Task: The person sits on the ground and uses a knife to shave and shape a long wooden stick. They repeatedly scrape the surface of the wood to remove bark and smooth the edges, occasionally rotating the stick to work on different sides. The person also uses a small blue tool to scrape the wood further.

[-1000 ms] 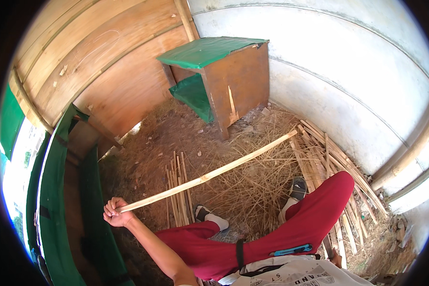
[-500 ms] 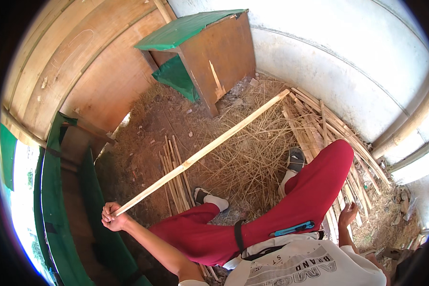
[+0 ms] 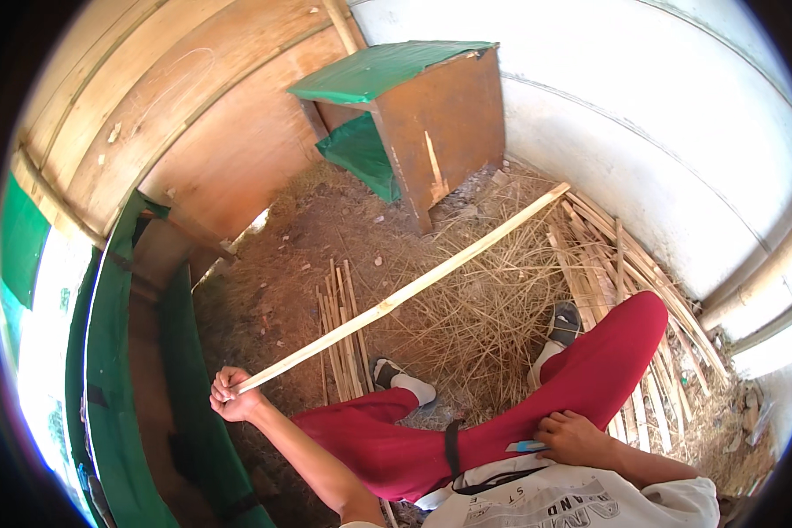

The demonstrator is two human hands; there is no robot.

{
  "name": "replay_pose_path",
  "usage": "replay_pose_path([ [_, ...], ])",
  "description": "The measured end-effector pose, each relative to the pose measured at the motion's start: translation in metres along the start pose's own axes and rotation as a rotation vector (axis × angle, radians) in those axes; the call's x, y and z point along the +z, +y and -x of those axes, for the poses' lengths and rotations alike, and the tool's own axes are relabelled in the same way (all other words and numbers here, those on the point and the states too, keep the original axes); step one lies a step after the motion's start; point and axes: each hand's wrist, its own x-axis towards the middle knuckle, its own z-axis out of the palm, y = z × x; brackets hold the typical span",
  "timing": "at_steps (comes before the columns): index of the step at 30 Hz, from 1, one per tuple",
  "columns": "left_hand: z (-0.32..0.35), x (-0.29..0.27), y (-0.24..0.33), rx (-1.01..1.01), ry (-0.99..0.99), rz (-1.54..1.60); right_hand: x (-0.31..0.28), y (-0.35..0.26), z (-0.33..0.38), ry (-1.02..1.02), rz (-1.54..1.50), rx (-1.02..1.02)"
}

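Note:
My left hand [image 3: 235, 393] is closed round the near end of a long pale bamboo strip [image 3: 394, 301]. The strip slants up across the view to the right, and its far end reaches the stack of slats by the white wall. On my lap, my right hand [image 3: 574, 437] has its fingers curled over a blue utility knife [image 3: 526, 446]. Only one end of the knife shows, to the left of the fingers; the rest is hidden beneath the hand.
Bamboo slats [image 3: 647, 352] are piled at the right, and a smaller bundle [image 3: 343, 326] lies left of my feet. Straw-like shavings [image 3: 475, 299] cover the ground between. A green-topped wooden desk [image 3: 449, 123] stands at the back, a green-covered bench [image 3: 185, 370] at the left.
My right hand has come from beside the slats at the right to my lap and closed on the utility knife. The left hand still grips the strip; the whole view has shifted slightly.

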Motion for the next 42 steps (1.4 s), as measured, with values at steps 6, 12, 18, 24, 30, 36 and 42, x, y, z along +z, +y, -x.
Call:
replay_pose_path([
  [6,0.004,-0.002,0.016,-0.021,-0.054,0.069,-0.051,-0.003,-0.005,-0.107,-0.509,0.279],
  [12,0.017,-0.013,0.023,0.011,-0.008,0.015,-0.089,0.046,-0.058,0.690,-0.968,0.608],
  [18,0.058,0.000,0.019,0.066,0.093,-0.131,-0.081,0.067,-0.168,0.799,-1.478,0.639],
  [24,0.096,-0.008,-0.016,-0.057,0.078,-0.202,-0.090,0.067,-0.234,1.008,-1.703,0.649],
  [30,0.105,0.027,-0.097,-0.220,0.360,-0.645,-0.162,0.106,-0.250,1.068,-1.698,0.737],
  [36,0.091,0.017,-0.129,0.055,-0.412,-2.239,-0.188,0.165,-0.234,1.366,-1.668,0.509],
  [42,0.084,0.020,-0.213,-0.028,-1.220,-2.279,-0.159,0.209,-0.230,1.394,-1.714,0.539],
])
